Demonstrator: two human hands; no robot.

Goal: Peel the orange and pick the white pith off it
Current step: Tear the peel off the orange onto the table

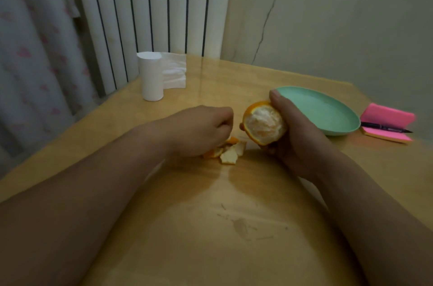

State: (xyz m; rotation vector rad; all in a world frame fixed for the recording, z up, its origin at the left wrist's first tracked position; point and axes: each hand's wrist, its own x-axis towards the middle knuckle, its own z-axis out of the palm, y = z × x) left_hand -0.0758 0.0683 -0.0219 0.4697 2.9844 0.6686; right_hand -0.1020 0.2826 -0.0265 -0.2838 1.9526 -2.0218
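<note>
My right hand point(297, 135) grips a partly peeled orange point(263, 121) above the wooden table point(187, 227). Its exposed side faces me, covered in white pith, with orange rind still around the edge. My left hand point(199, 131) is curled into a loose fist just left of the orange, resting over a small pile of torn peel pieces point(228, 153) on the table. Its fingertips are turned down onto the pile, and whether they hold a piece is hidden.
A green plate point(328, 110) lies right behind my right hand. A pink sticky-note pad point(386, 119) with a black pen point(384, 127) sits at the far right. A white tissue roll point(152, 74) stands at the back left, near the table edge and a radiator.
</note>
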